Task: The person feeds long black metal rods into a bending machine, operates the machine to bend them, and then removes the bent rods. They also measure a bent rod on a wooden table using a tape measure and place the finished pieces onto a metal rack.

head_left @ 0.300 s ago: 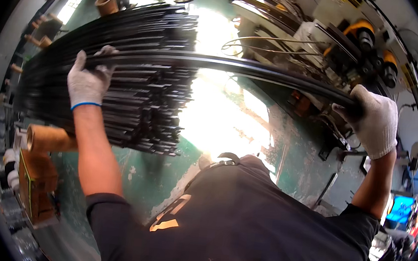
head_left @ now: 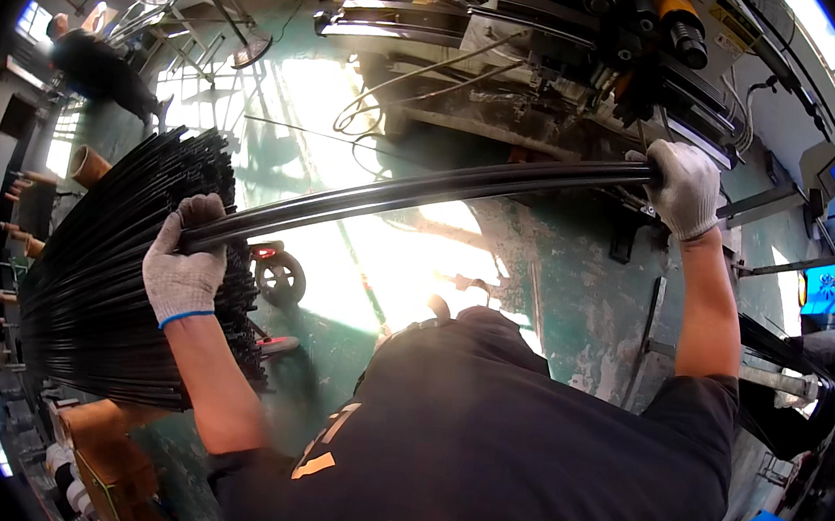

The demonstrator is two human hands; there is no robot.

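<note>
A few long, shiny black rods are held as one bundle across in front of me, the right end a little higher. My left hand, in a whitish knit glove with a blue cuff edge, is closed round the left end. My right hand, gloved alike, grips the right end in its fist. Whether the rods are solid or hollow I cannot tell. Behind and beside my left hand lies a large stack of similar black rods, their near ends uneven.
A machine with orange-and-black cylinders and looping cables stands ahead and to the right. Small wheels show by the stack. Brown cardboard tubes and a brown box are at left. Another person is far left.
My view has turned to the right, so the stack sits farther left. The bundle has come away from over the stack, still in both hands, and its right end is now higher.
</note>
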